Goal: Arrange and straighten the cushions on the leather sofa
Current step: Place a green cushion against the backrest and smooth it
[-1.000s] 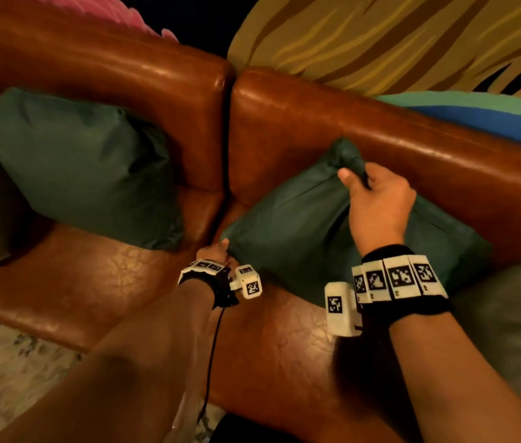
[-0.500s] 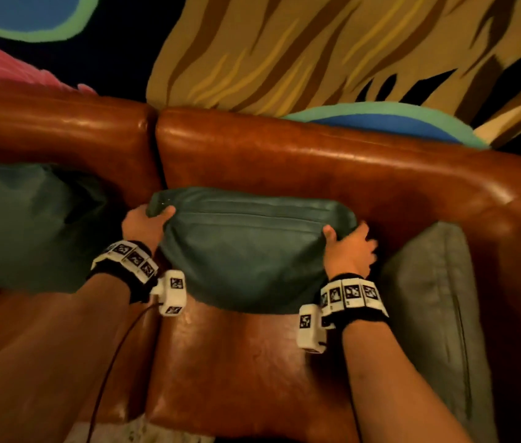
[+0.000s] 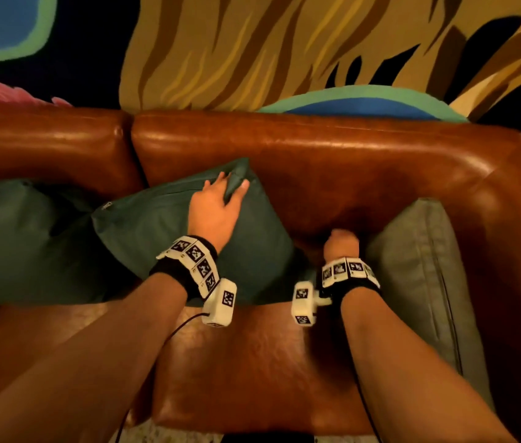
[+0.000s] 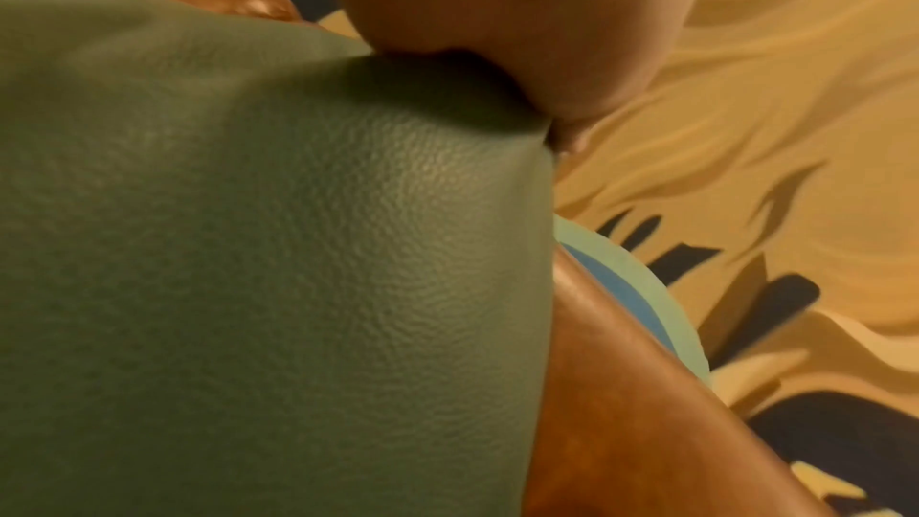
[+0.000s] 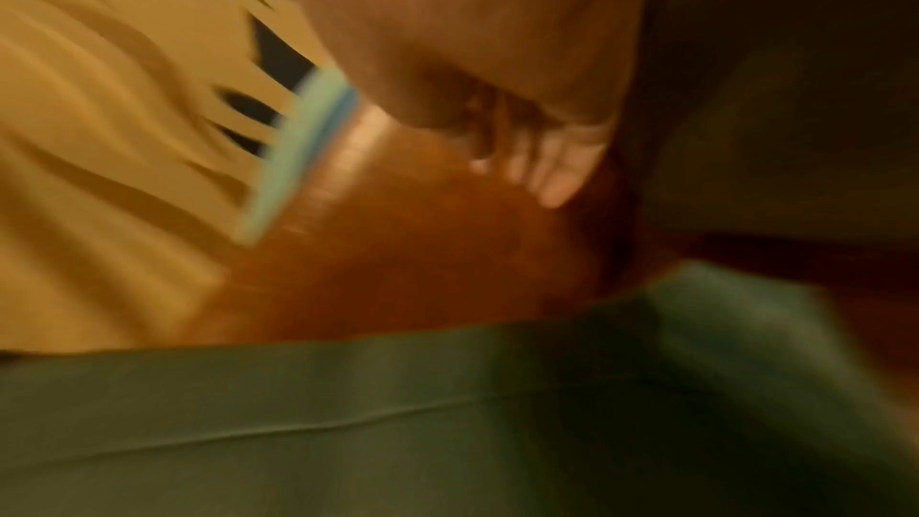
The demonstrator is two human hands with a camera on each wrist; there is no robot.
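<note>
A dark green leather cushion (image 3: pixel 163 238) leans tilted against the brown sofa backrest (image 3: pixel 316 161), and its left edge meets a second dark green cushion (image 3: pixel 22 244). My left hand (image 3: pixel 230 188) pinches the middle cushion's raised top right corner between thumb and fingers. The left wrist view shows the palm (image 4: pixel 522 54) pressed onto the cushion (image 4: pixel 298 250). My right hand (image 3: pixel 340 243) hangs in the gap between that cushion and a grey cushion (image 3: pixel 419 282) at the right armrest. In the blurred right wrist view its fingers (image 5: pixel 547 164) are loose and hold nothing.
A colourful painted wall (image 3: pixel 252 52) rises behind the sofa. The right armrest (image 3: pixel 515 219) bounds the grey cushion. Bare brown seat leather (image 3: pixel 252 362) lies in front of the cushions. A thin cable (image 3: pixel 169 334) trails from my left wrist.
Both hands held the middle cushion by its two ends. The right hand has let go and sits beside it; the left hand has moved across to its top right corner. The cushion now sits tilted, further left.
</note>
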